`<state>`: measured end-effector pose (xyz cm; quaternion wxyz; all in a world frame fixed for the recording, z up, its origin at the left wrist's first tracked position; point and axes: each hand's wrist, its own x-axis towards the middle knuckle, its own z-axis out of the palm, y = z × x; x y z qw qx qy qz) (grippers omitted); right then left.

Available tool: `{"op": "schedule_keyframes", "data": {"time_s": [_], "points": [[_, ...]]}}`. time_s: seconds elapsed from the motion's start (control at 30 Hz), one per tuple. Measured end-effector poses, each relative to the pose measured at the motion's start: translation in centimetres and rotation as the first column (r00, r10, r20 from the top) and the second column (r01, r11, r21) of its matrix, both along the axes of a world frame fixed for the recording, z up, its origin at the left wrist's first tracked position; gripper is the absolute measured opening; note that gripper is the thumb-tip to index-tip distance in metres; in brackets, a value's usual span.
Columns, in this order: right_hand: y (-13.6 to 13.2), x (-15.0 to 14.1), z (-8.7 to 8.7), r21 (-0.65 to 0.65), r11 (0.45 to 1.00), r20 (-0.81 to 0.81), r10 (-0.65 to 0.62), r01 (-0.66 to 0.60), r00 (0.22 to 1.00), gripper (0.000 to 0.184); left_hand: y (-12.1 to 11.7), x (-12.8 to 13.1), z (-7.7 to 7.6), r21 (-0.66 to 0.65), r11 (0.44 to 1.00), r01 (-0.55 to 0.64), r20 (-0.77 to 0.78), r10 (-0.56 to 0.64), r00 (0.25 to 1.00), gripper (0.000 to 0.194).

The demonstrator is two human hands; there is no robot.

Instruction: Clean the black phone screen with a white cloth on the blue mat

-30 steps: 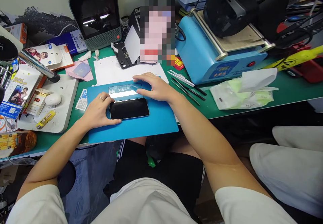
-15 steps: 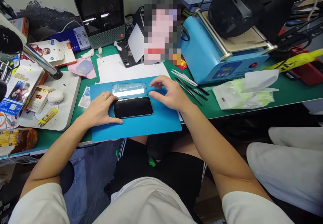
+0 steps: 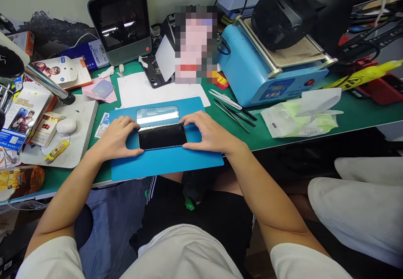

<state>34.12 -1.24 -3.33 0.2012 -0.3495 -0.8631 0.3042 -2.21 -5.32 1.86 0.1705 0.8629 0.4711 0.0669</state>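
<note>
A smartphone with a dark screen lies flat, long side across, on a blue mat. My left hand grips its left end between thumb and fingers. At the other end, my right hand has its thumb at the near corner and its fingertips at the far corner. Just behind the phone lies a clear, glossy phone-shaped sheet, reflecting light; its material I cannot tell.
Tweezers and thin tools lie right of the mat, before a blue machine. A tissue pack is further right. White paper and an opened phone part sit behind. Boxes crowd the left.
My right hand has come from above the clear sheet, out to the right, then in to the phone's right end. My left hand stays at the left end.
</note>
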Motion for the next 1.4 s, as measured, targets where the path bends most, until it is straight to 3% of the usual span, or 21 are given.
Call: {"op": "schedule_keyframes", "data": {"time_s": [0.17, 0.4, 0.5, 1.03, 1.4], "points": [[-0.1, 0.2, -0.1, 0.041, 0.999, -0.003, -0.004, 0.004, 1.0, 0.054, 0.1, -0.2, -0.1, 0.012, 1.0, 0.012, -0.027, -0.012, 1.0, 0.068], [-0.1, -0.1, -0.5, 0.162, 0.983, 0.019, -0.09, 0.086, 0.996, 0.096, 0.1, -0.3, -0.2, 0.012, 1.0, 0.001, -0.009, -0.001, 1.0, 0.067], [-0.2, -0.5, -0.6, 0.209, 0.974, 0.086, -0.11, 0.09, 0.99, 0.105, 0.0, -0.3, -0.2, 0.013, 1.0, 0.003, -0.009, -0.003, 1.0, 0.067], [0.0, -1.1, -0.6, 0.236, 0.971, 0.182, -0.071, 0.026, 0.981, 0.093, -0.1, -0.1, -0.2, -0.029, 0.999, 0.018, 0.032, -0.017, 0.999, 0.066], [0.0, -1.0, -0.5, 0.218, 0.976, 0.171, -0.06, 0.022, 0.983, 0.099, 0.0, -0.1, -0.2, -0.034, 0.999, 0.022, 0.043, -0.02, 0.999, 0.062]]}}
